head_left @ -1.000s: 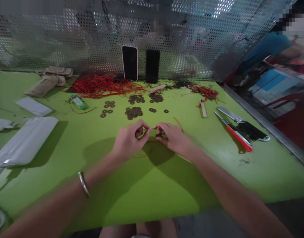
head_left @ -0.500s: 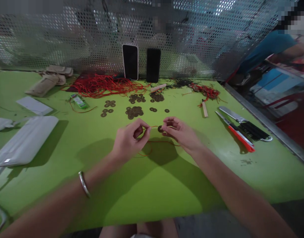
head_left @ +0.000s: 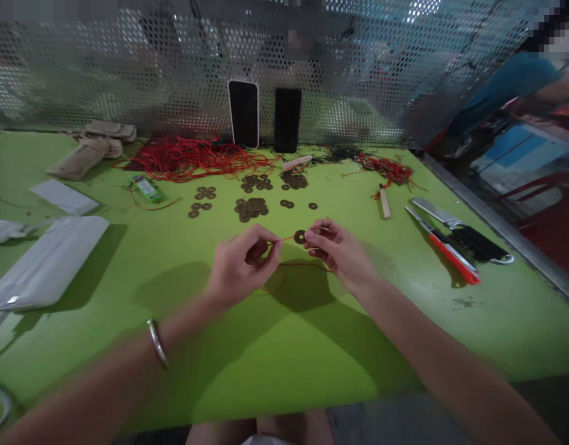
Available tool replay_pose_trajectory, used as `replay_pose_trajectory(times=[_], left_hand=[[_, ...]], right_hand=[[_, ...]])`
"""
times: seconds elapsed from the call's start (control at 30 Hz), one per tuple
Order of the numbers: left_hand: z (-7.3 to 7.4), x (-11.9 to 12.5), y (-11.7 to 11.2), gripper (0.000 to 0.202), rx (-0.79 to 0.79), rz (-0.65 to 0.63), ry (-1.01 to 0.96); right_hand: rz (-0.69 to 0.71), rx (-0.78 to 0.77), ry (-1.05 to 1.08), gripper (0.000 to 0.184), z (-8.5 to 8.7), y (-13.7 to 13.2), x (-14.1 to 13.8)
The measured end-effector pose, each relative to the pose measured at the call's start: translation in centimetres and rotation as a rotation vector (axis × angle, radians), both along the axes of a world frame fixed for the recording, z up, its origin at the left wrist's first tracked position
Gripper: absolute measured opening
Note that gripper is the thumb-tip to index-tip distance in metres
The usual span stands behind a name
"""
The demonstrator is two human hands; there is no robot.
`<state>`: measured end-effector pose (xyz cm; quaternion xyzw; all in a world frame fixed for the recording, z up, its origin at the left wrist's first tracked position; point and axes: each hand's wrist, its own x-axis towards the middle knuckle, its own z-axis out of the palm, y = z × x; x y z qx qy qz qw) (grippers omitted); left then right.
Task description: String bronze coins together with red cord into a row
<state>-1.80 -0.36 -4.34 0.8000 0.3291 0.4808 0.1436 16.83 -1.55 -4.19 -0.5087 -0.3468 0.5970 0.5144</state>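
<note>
My left hand (head_left: 241,262) is curled nearly closed above the middle of the green bench (head_left: 284,352), its thumb and forefinger pinched on a thin red string (head_left: 284,240). My right hand (head_left: 342,252) sits just beside it, fingers bent, pinching a dark round coin (head_left: 299,236) with a hole in its centre. The string runs from my left fingertips straight to the coin, and more of it loops down onto the bench beneath both hands. The coin is held between the two hands, lifted a little off the surface. A metal bangle (head_left: 157,343) circles my left wrist.

Beyond the hands, toward the far edge, I see scattered loose coins (head_left: 249,209) in several small heaps. Further back lies a tangled pile of red strings (head_left: 191,159), and a small green packet (head_left: 146,189) rests near its front left side. Two phones (head_left: 243,114) stand upright at the far edge, leaning on the perforated metal screen (head_left: 126,74). A wooden stick (head_left: 383,202) lies right of the coins, with a darker tangle of finished red pieces (head_left: 383,170) behind it.

Near the right edge I see an orange-handled cutter (head_left: 444,246) beside a black-handled tool (head_left: 464,236). On the left side lie a pale flat pouch (head_left: 46,262), a white card (head_left: 64,197) and some beige cloth pieces (head_left: 92,151) toward the far left corner. Another person in a blue sleeve (head_left: 501,83) is past the far right corner.
</note>
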Motion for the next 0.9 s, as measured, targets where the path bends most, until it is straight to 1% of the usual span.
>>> replay_pose_trajectory(times=[0.13, 0.33, 0.53, 0.67, 0.77, 0.9], left_hand=[[-0.04, 0.03, -0.06, 0.003, -0.022, -0.019, -0.007], [0.05, 0.14, -0.2, 0.002, -0.124, -0.038, 0.034], [-0.08, 0.34, -0.01, 0.004, -0.218, -0.03, 0.14], [-0.13, 0.39, 0.1, 0.006, -0.225, -0.001, 0.213], [-0.18, 0.4, 0.07, 0.006, -0.216, 0.008, 0.223], [-0.27, 0.44, -0.03, 0.005, -0.194, 0.01, 0.23]], right_hand=[[0.003, 0.03, -0.012, 0.031, -0.03, -0.11, -0.1], [-0.013, 0.094, -0.081, 0.028, -0.44, -0.09, 0.04], [0.049, 0.203, -0.148, 0.024, -0.75, -0.16, -0.04], [0.081, 0.288, -0.227, 0.022, -0.87, -0.32, -0.16], [0.097, 0.334, -0.226, 0.02, -0.8, -0.43, -0.24], [0.131, 0.3, -0.178, 0.02, -0.56, -0.54, -0.44]])
